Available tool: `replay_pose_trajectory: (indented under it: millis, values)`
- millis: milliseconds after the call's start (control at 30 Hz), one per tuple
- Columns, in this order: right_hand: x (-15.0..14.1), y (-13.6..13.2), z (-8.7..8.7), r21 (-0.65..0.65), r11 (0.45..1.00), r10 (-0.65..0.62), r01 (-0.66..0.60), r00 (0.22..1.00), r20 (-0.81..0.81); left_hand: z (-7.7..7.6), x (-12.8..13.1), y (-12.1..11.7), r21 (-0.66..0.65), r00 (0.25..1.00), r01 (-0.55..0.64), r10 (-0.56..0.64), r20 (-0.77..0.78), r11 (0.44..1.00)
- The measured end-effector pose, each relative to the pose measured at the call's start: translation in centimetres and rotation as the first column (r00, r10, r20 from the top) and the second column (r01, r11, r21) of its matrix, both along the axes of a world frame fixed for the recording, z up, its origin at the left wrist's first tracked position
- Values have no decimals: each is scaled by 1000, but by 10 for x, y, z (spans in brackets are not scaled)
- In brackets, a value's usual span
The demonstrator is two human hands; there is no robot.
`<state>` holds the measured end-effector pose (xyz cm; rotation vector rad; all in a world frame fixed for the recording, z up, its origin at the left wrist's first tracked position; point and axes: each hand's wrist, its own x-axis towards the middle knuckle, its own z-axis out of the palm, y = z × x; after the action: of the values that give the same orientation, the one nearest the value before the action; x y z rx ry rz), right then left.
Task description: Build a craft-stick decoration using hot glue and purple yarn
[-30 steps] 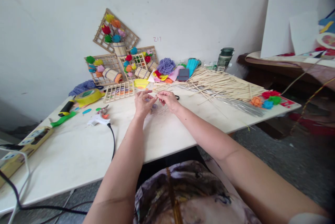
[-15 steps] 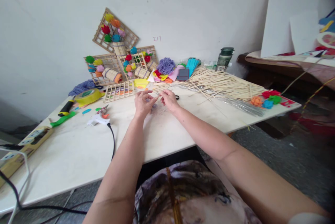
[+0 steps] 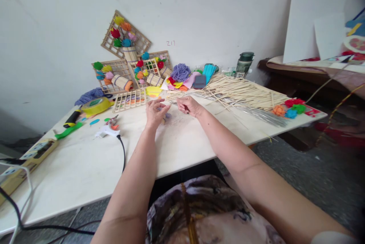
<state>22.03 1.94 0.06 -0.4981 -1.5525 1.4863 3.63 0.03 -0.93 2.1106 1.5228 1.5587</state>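
Note:
My left hand rests on the white table with its fingers curled round a small purple piece at its fingertips. My right hand is just to the right of it, fingers closed in a pinch, over the spot where black scissor handles lay; what it holds is hidden. The two hands are a short gap apart. A small wooden lattice frame lies flat just behind my left hand.
A white glue gun with a black cord, orange-handled pliers and a yellow tape roll lie to the left. A pile of bamboo sticks, metal wires and felt flowers fill the right. A power strip sits at the far left.
My right hand has moved right and slightly back, away from my left hand, onto the place of the black scissor handles. My left hand has stayed put.

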Motion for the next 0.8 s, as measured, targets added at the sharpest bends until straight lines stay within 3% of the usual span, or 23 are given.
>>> replay_pose_trajectory:
  millis: [100, 333, 800]
  values:
    - [-4, 3, -4, -22, 994, -109, 109, 994, 14, -1, 0, -1, -1, 1000, 25, -25, 14, 1000]
    - [-16, 8, -14, -80, 995, -60, 62, 998, 25, -1, 0, -3, 4, 999, 47, -47, 9, 999]
    - [-22, -1, -10, -280, 958, -86, 67, 995, -55, -5, -1, 1, 43, 998, 65, -65, -16, 997]
